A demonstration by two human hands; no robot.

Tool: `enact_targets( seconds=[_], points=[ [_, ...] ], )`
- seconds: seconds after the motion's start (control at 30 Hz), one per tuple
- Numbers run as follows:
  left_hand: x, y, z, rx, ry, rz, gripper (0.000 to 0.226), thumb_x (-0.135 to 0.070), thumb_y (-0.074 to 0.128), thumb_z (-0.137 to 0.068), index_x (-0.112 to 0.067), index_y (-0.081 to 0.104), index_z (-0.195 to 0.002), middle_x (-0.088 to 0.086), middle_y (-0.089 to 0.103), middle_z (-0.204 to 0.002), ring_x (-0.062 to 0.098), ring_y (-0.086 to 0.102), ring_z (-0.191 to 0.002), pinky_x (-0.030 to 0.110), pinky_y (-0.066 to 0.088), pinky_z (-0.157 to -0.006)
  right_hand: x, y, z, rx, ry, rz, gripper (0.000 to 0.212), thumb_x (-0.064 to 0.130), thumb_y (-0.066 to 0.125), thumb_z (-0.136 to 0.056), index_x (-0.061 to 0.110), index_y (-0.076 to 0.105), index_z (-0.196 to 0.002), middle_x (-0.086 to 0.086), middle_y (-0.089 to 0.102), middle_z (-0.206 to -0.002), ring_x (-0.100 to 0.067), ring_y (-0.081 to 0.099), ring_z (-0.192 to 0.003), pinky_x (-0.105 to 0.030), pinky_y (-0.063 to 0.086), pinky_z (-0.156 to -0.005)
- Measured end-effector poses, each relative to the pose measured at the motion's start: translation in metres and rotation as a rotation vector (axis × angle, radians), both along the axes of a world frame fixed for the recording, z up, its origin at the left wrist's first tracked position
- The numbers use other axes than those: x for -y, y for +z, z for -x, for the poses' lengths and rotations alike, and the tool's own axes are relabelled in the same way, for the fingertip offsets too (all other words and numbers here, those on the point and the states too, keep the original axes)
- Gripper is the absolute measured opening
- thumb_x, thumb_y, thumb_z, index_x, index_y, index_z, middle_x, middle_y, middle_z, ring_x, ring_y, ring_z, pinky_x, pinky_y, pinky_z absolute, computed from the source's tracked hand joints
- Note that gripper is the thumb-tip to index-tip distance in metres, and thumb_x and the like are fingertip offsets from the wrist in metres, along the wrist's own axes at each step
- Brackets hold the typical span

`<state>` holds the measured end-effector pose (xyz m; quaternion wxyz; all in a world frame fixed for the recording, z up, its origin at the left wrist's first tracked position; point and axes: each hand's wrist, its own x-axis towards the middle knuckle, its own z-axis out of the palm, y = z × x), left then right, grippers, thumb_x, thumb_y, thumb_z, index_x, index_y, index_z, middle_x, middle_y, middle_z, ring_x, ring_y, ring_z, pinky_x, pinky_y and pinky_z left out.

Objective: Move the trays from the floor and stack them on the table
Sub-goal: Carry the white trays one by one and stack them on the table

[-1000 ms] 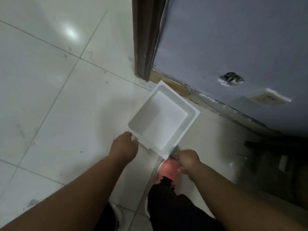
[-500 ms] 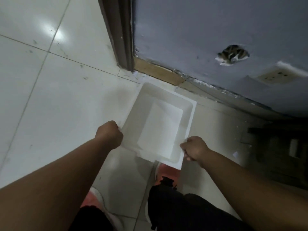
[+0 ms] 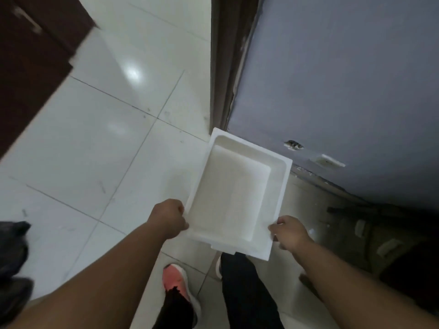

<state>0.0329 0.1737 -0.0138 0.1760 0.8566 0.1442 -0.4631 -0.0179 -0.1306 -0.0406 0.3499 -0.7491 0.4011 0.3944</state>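
You hold one white tray [image 3: 234,193] in both hands, clear of the floor [image 3: 95,138] and out in front of your body, with its open side facing up and its long axis running away from you. Your left hand [image 3: 169,219] is closed on the near left corner of the rim; the fingers are curled together around the edge, and only the knuckles and back of the hand show. Your right hand [image 3: 288,231] is closed on the near right corner of the rim, with the fingers [image 3: 276,230] wrapped over the edge and pressed against the tray wall. The tray is tilted slightly, with its far end toward the base of the grey wall [image 3: 344,79] and just beside the dark door frame [image 3: 225,67]. The inside of the tray holds nothing that can be seen. Below the tray, your legs in dark trousers [image 3: 247,293] stand on the glossy white tiled floor, and one pink shoe [image 3: 174,279] shows near the lower middle of the view. A dark wooden cabinet [image 3: 33,62] occupies the upper left corner. A chipped hole [image 3: 293,145] and a pale wall socket [image 3: 329,161] sit low on the wall, to the right of the tray's far end. Dark objects at the left and right edges are too blurred to identify.
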Motion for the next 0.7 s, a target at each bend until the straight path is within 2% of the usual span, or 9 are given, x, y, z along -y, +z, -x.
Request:
enact_targets(
  seconds=[0.17,0.23,0.33,0.4,0.47,0.53,0.6,0.7],
  points=[
    [-0.017,0.096,0.021,0.168,0.050,0.064,0.038,-0.024,0.081,-0.075,-0.019,0.044,-0.064,-0.001,0.052,-0.072,0.019,0.050,-0.068,0.027,0.035,-0.055,-0.009,0.092,0.001,0.182,-0.049,0.015,0.009,0.019,0.063,-0.084,0.013,0.069,-0.083,-0.012,0.074,-0.092,-0.032,0.070,-0.087,-0.047,0.057,-0.082],
    [-0.026,0.132,0.040,0.267,0.073,0.097,0.041,-0.022,0.080,-0.076,-0.018,0.041,-0.064,-0.002,0.049,-0.067,0.016,0.044,-0.061,0.028,0.031,-0.052,-0.019,0.133,0.011,0.304,-0.085,0.021,0.008,0.015,0.062,-0.085,0.014,0.070,-0.083,-0.011,0.074,-0.092,-0.031,0.070,-0.086,-0.043,0.057,-0.077],
    [-0.040,0.188,0.080,0.397,0.191,0.162,0.041,-0.016,0.080,-0.076,-0.016,0.041,-0.063,-0.001,0.046,-0.060,0.016,0.040,-0.056,0.027,0.030,-0.053,-0.044,0.211,0.043,0.513,-0.139,0.018,0.014,0.012,0.060,-0.092,0.018,0.072,-0.097,0.000,0.073,-0.093,-0.024,0.070,-0.088,-0.033,0.054,-0.072],
    [-0.050,0.223,0.112,0.482,0.268,0.217,0.041,-0.011,0.080,-0.075,-0.015,0.041,-0.062,-0.002,0.044,-0.057,0.016,0.038,-0.054,0.027,0.029,-0.053,-0.060,0.256,0.078,0.618,-0.151,0.007,0.019,0.015,0.060,-0.095,0.028,0.068,-0.106,0.010,0.070,-0.098,-0.015,0.068,-0.091,-0.032,0.057,-0.074],
    [-0.058,0.269,0.153,0.552,0.276,0.267,0.039,-0.010,0.079,-0.074,-0.014,0.042,-0.062,-0.004,0.043,-0.055,0.016,0.037,-0.053,0.027,0.028,-0.053,-0.071,0.300,0.132,0.733,-0.163,-0.001,0.027,0.019,0.062,-0.096,0.038,0.065,-0.114,0.017,0.069,-0.104,-0.008,0.067,-0.094,-0.032,0.060,-0.076],
    [-0.060,0.315,0.187,0.613,0.273,0.324,0.037,-0.009,0.078,-0.074,-0.014,0.044,-0.062,-0.003,0.044,-0.054,0.015,0.037,-0.052,0.027,0.029,-0.053,-0.075,0.340,0.182,0.831,-0.181,0.005,0.031,0.021,0.062,-0.096,0.043,0.063,-0.119,0.021,0.069,-0.107,-0.004,0.067,-0.097,-0.027,0.059,-0.076],
    [-0.057,0.348,0.209,0.668,0.261,0.380,0.038,-0.007,0.079,-0.073,-0.016,0.045,-0.061,-0.006,0.046,-0.052,0.014,0.037,-0.051,0.025,0.030,-0.052,-0.071,0.373,0.212,0.880,-0.174,0.007,0.033,0.018,0.061,-0.097,0.045,0.063,-0.116,0.019,0.070,-0.108,-0.003,0.066,-0.099,-0.025,0.056,-0.079],
    [-0.037,0.399,0.227,0.775,0.166,0.459,0.038,-0.008,0.080,-0.074,-0.019,0.046,-0.061,-0.014,0.051,-0.052,0.011,0.040,-0.052,0.024,0.033,-0.051,-0.053,0.439,0.243,0.932,-0.156,0.103,0.030,0.018,0.058,-0.097,0.047,0.061,-0.100,0.017,0.070,-0.102,-0.003,0.064,-0.092,-0.027,0.054,-0.082]
  ],
)
